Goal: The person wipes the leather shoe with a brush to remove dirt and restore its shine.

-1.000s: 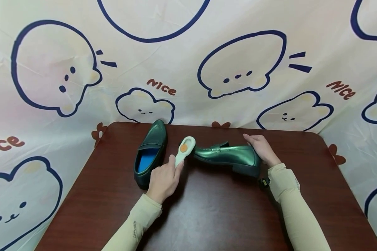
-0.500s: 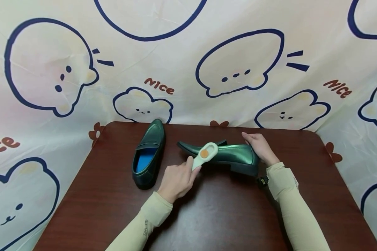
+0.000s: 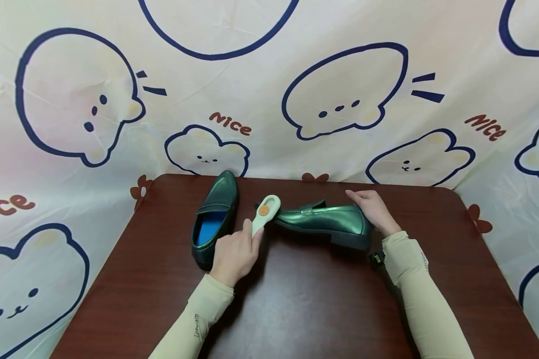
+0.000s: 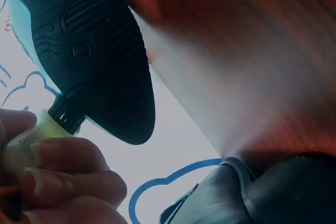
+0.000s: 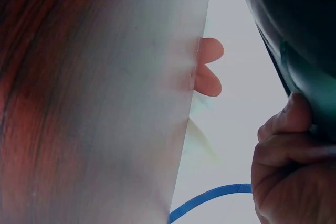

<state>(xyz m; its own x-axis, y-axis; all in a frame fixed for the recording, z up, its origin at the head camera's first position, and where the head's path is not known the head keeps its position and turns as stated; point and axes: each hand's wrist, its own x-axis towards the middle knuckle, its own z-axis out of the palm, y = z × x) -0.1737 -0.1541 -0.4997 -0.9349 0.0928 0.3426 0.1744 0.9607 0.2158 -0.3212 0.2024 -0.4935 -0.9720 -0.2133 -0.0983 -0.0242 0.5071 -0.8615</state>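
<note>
In the head view, my left hand (image 3: 234, 254) grips a pale green brush (image 3: 269, 203) with an orange spot on its handle. The brush covers the toe of a metallic green loafer (image 3: 337, 219). Dark bristles (image 4: 65, 114) meet the side of that toe in the left wrist view, where the patterned black sole (image 4: 89, 51) faces the camera. My right hand (image 3: 376, 212) holds this loafer by the heel end, toe pointing left. To the left, a matching loafer (image 3: 220, 197) with a blue insole stands upright on the table, toe toward the back.
The dark brown wooden table (image 3: 296, 309) has rounded back corners. A pale cloth printed with cartoon bears (image 3: 208, 152) hangs behind and at both sides. A small black device (image 3: 377, 259) sits at my right wrist.
My left hand moved the brush rightward along the held loafer toward its middle, then back left to the toe. My right hand and both loafers stay nearly in place.
</note>
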